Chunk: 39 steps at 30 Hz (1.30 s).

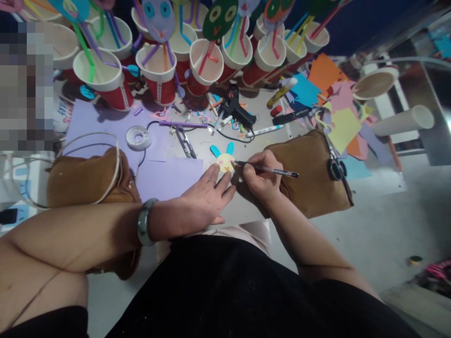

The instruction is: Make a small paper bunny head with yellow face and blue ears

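Note:
A small yellow paper face (226, 162) with blue ears, pinkish cheeks and an orange mark lies on the table, just beyond my left fingertips. My left hand (206, 197) rests flat with its fingers spread, the fingertips at the lower edge of the face. In my right hand (264, 176) is a black pen (269, 169), pinched between thumb and fingers, its tip at the right side of the face. Lilac paper (169, 178) lies to the left of my left hand.
Red paper cups (162, 87) with straws and paper faces stand along the back. Nearer are a black glue gun (237, 110), a tape roll (138, 137) and a cutter (185, 142). Brown cushions (310, 173) flank my hands; scissors (336, 168) lie on the right one.

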{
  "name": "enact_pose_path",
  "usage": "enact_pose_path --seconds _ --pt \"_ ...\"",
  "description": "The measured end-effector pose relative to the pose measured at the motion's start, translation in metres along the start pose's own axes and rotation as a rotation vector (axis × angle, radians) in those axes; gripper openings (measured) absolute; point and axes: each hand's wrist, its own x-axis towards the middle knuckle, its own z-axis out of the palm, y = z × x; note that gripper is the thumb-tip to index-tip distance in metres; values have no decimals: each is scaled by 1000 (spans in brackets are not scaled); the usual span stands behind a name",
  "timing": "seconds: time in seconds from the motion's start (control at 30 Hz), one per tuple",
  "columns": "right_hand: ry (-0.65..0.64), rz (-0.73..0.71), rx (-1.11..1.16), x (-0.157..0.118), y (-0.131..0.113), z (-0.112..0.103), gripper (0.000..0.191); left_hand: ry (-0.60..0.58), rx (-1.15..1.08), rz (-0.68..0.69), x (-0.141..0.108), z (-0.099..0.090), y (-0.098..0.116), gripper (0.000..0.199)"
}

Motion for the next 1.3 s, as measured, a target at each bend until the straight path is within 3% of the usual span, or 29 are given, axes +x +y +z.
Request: enact_pose_path --seconds 0.27,0.9,1.13,1.3 --pt "-17 0 -13 0 1 -1 16 32 11 4 -1 3 0 93" --pt "-2 16 -30 -3 5 -1 17 -24 5 -4 1 0 -1 91" --pt "134 36 169 -7 15 1 11 -75 -38 -12 1 -2 -1 89" --pt "37 42 168 -6 6 3 15 20 -23 -8 -1 5 0 89"
